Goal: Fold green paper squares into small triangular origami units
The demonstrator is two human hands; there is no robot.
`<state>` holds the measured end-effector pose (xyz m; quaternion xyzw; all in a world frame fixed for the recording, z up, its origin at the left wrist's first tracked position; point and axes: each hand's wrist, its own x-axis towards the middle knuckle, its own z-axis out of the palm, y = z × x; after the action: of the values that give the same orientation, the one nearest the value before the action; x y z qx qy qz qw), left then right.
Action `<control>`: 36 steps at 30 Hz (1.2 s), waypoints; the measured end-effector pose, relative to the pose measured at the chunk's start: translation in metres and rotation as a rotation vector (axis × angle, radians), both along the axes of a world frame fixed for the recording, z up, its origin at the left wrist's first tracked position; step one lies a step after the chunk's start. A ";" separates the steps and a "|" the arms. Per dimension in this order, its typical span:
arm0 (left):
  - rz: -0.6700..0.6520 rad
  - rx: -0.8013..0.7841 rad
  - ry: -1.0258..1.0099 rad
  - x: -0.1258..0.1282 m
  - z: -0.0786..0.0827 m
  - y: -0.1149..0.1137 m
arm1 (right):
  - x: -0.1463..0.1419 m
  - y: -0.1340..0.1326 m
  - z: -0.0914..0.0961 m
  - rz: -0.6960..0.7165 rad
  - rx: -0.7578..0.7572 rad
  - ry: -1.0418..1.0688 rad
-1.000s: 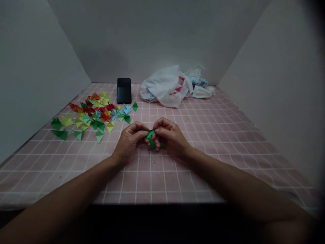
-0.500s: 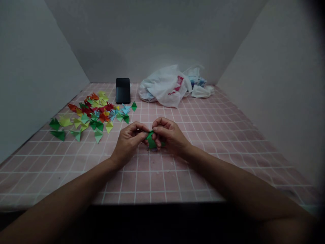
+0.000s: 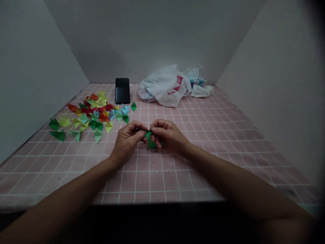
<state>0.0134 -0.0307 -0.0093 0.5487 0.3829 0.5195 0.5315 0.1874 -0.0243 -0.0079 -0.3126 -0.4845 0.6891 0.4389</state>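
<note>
Both forearms enter from the lower edge of the view and converge toward the middle of the pink tiled tabletop (image 3: 177, 176), wrists lowered close to the surface. The left hand (image 3: 126, 140) is curled with knuckles uppermost, its thumb and forefinger pinched on the left edge of a small green folded paper piece (image 3: 150, 140). The right hand (image 3: 169, 135) mirrors that pose, fingers bent inward and fingertips closed on the upper right side of the same piece. The paper sits between the two hands, just above the tabletop at the centre of the work area; whether its lower edge touches the surface cannot be determined. Farther back and to the left lies a scattered pile of folded paper triangles (image 3: 93, 115) in green, yellow, red, orange and light blue, well apart from the hands. Beyond the pile, a black phone (image 3: 122, 90) lies flat near the rear wall. To its right, a crumpled white plastic bag (image 3: 165, 86) rests against the back corner
</note>
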 end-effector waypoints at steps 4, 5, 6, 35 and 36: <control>0.005 -0.008 0.002 0.001 0.002 0.000 | 0.001 0.001 -0.002 0.043 -0.020 -0.035; 0.003 -0.014 0.002 0.001 0.003 0.000 | 0.001 0.001 -0.002 0.043 -0.014 -0.053; 0.001 -0.022 0.005 0.001 0.004 0.000 | 0.000 0.000 -0.002 0.029 0.000 -0.078; 0.163 -0.063 -0.056 0.007 -0.003 -0.003 | -0.013 -0.008 -0.014 -0.256 0.244 -0.366; 0.153 -0.055 -0.041 0.007 -0.003 -0.003 | -0.013 -0.008 -0.014 -0.267 0.241 -0.355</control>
<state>0.0208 -0.0340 -0.0126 0.4923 0.4269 0.5589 0.5129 0.1749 -0.0326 -0.0218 -0.4355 -0.5870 0.4965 0.4682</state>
